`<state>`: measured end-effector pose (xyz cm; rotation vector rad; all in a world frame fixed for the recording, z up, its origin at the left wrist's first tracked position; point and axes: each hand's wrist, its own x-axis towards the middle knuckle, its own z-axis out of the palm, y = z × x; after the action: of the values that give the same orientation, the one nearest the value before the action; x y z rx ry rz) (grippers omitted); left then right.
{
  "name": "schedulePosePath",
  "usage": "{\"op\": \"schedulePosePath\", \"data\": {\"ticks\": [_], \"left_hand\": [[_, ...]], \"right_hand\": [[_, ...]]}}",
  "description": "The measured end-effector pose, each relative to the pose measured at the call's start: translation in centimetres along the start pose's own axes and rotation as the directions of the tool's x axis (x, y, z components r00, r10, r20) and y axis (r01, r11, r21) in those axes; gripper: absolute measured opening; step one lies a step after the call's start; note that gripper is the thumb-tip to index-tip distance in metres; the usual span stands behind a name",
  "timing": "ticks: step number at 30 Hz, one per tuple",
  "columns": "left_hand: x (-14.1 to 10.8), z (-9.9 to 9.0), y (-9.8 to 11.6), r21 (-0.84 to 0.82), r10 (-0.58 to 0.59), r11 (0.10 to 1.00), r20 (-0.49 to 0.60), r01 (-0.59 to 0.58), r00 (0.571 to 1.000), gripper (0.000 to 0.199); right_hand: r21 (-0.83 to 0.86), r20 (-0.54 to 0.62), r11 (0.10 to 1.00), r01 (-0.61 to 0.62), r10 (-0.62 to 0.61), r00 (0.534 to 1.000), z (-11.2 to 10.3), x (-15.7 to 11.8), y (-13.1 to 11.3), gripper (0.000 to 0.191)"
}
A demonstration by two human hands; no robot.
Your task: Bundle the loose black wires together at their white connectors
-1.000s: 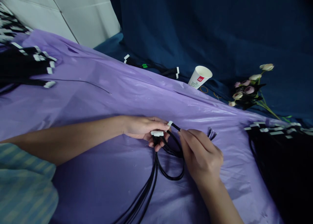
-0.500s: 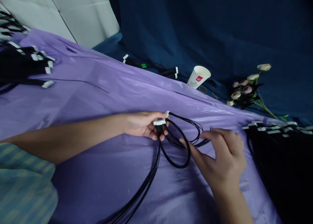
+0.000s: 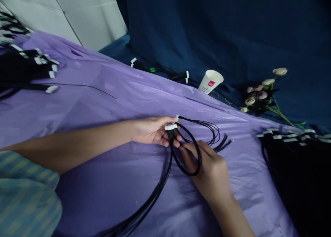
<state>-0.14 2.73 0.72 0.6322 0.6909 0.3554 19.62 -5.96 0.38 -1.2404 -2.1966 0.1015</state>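
Observation:
My left hand (image 3: 157,130) is closed round a black cable bundle near its white connectors (image 3: 171,127), at the middle of the view. From there the black cables (image 3: 163,176) run down to the bottom edge, and a thick loop (image 3: 200,157) hangs to the right. My right hand (image 3: 204,164) reaches through or behind this loop, thumb and forefinger pinched together on the black cables just right of my left hand. Loose cable ends (image 3: 227,144) stick out beyond the right hand.
Black cable bundles with white connectors lie on the purple sheet (image 3: 103,126) at the left (image 3: 26,68) and right (image 3: 297,168). Along the back are another cable bundle (image 3: 165,71), a paper cup (image 3: 210,81) and artificial flowers (image 3: 261,92).
My right hand has moved left, from the outer cable ends to beside my left hand. Those ends now show free. The left hand has barely shifted.

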Motion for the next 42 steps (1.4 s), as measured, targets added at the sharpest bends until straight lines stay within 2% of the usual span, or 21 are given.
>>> {"op": "schedulePosePath", "data": {"ticks": [5, 11, 18, 23, 28, 32, 38, 42], "left_hand": [[0.3, -0.2, -0.1, -0.018, 0.006, 1.0, 0.014, -0.005, 1.0, 0.033], [0.2, 0.1, 0.0, -0.047, 0.0, 0.999, -0.011, 0.0, 1.0, 0.035], [0.3, 0.0, -0.1, -0.064, 0.007, 0.998, 0.015, -0.006, 1.0, 0.036], [0.3, 0.1, -0.1, -0.061, 0.005, 0.998, 0.011, -0.004, 1.0, 0.035], [0.3, -0.1, -0.2, -0.054, 0.01, 0.999, 0.029, -0.008, 1.0, 0.034], [0.4, -0.1, -0.3, -0.045, 0.017, 0.999, 0.044, -0.015, 0.999, 0.038], [0.2, 0.1, -0.2, 0.026, -0.005, 1.0, 0.032, 0.004, 0.999, 0.046], [0.3, 0.1, -0.2, 0.004, -0.007, 1.0, 0.002, 0.007, 1.0, 0.042]], "right_hand": [[-0.062, 0.014, 0.998, -0.009, 0.009, 1.0, 0.1, 0.1, -0.1, 0.013], [-0.153, -0.027, 0.988, -0.003, -0.001, 1.0, 0.4, 0.2, -0.4, 0.013], [-0.08, -0.055, 0.995, -0.06, 0.056, 0.997, 0.9, 0.3, -0.8, 0.012], [-0.069, -0.077, 0.996, -0.056, 0.051, 0.996, 1.1, 0.3, -0.9, 0.012], [0.052, -0.069, 0.994, -0.095, 0.099, 0.993, 0.8, 0.3, -1.2, 0.012], [0.073, -0.028, 0.982, -0.175, 0.178, 0.984, 0.5, 0.4, -1.2, 0.012], [-0.172, 0.044, 0.965, -0.2, 0.211, 0.977, -0.2, 0.1, -1.6, 0.019], [-0.17, 0.122, 0.965, -0.2, 0.222, 0.967, -1.8, -0.4, -1.5, 0.024]]}}
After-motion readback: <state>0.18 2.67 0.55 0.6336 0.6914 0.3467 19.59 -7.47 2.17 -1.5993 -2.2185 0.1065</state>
